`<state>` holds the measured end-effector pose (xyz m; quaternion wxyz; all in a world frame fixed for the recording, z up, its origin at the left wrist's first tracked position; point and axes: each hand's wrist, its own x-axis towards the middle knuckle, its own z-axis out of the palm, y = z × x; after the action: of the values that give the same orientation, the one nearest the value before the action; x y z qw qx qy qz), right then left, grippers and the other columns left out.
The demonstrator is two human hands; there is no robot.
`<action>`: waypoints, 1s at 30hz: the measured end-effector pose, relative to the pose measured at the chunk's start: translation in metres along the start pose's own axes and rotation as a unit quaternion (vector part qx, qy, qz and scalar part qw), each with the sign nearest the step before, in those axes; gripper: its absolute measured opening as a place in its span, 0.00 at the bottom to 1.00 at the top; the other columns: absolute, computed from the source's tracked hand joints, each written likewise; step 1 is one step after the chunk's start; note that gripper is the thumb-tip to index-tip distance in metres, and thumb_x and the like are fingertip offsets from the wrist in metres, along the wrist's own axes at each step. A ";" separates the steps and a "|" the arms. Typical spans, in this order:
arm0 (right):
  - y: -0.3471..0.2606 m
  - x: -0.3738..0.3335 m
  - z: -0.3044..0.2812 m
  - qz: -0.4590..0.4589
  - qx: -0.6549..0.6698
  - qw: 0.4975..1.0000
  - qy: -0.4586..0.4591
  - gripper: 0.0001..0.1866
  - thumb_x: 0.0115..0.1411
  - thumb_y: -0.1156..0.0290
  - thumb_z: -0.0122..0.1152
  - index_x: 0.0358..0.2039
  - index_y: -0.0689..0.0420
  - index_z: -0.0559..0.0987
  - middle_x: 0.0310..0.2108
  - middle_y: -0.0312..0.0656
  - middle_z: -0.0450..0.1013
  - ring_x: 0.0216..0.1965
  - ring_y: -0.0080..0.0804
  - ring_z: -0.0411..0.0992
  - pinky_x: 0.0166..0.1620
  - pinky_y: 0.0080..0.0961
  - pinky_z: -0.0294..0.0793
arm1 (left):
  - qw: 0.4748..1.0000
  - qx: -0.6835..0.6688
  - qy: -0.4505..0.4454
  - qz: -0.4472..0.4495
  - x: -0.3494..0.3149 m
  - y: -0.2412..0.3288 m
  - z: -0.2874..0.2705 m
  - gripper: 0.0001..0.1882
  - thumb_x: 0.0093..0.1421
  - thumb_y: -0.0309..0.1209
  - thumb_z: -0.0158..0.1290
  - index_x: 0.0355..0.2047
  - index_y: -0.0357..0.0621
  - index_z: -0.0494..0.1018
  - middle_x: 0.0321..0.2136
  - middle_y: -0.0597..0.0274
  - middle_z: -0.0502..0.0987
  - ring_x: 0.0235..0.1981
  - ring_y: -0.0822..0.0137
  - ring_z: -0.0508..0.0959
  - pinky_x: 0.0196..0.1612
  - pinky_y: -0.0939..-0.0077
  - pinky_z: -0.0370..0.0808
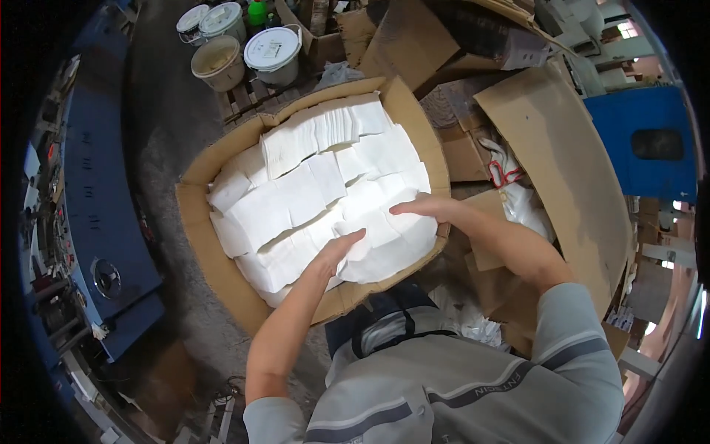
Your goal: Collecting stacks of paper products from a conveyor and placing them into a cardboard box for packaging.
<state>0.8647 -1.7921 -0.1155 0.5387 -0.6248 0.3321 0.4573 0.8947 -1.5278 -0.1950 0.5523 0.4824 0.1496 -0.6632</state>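
An open cardboard box (203, 255) stands in front of me, packed with several overlapping bundles of thin white sheets (262, 211). At the near right of the box, my left hand (342, 250) and my right hand (423, 206) grip a stack of white sheets (381, 228) from two sides. Both thumbs lie over its top, and most of the other fingers are hidden by the hands and sheets. Along the far wall of the box, one bundle (318, 133) leans with its edges fanned.
Several lidded and open buckets (272, 50) stand beyond the box at the far left, by a wooden pallet (244, 100). A long blue machine (100, 185) runs down the left side. Flattened cardboard (566, 148) and a white glove with a red cuff (503, 166) lie to the right.
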 end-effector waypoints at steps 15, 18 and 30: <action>0.128 0.063 0.040 -0.263 0.098 0.943 0.179 0.56 0.30 0.74 0.76 0.61 0.67 0.57 0.56 0.49 0.64 0.58 0.41 0.64 0.61 0.31 0.65 | 0.936 0.188 0.177 0.239 0.021 -0.106 0.035 0.54 0.52 0.35 0.67 0.65 0.31 0.39 0.57 0.41 0.67 0.57 0.52 0.71 0.60 0.63 0.67; 0.111 0.050 0.044 -0.244 0.069 0.954 0.160 0.49 0.32 0.81 0.71 0.60 0.64 0.63 0.54 0.45 0.68 0.54 0.37 0.68 0.56 0.31 0.70 | 0.932 0.173 0.169 0.272 0.024 -0.110 0.028 0.56 0.48 0.41 0.69 0.64 0.28 0.43 0.57 0.40 0.65 0.59 0.50 0.68 0.61 0.63 0.65; 0.076 0.092 0.008 0.062 -0.138 0.982 0.109 0.29 0.27 0.83 0.71 0.38 0.68 0.81 0.37 0.50 0.79 0.39 0.39 0.77 0.39 0.31 0.78 | 0.970 0.079 0.162 0.162 0.068 -0.104 0.015 0.61 0.43 0.49 0.73 0.64 0.26 0.49 0.58 0.43 0.67 0.58 0.55 0.70 0.62 0.68 0.66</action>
<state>0.8269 -1.7928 -0.2291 0.3786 -0.7174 0.3610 0.4601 0.8019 -1.5429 -0.2770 0.5809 0.6431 0.1042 -0.4880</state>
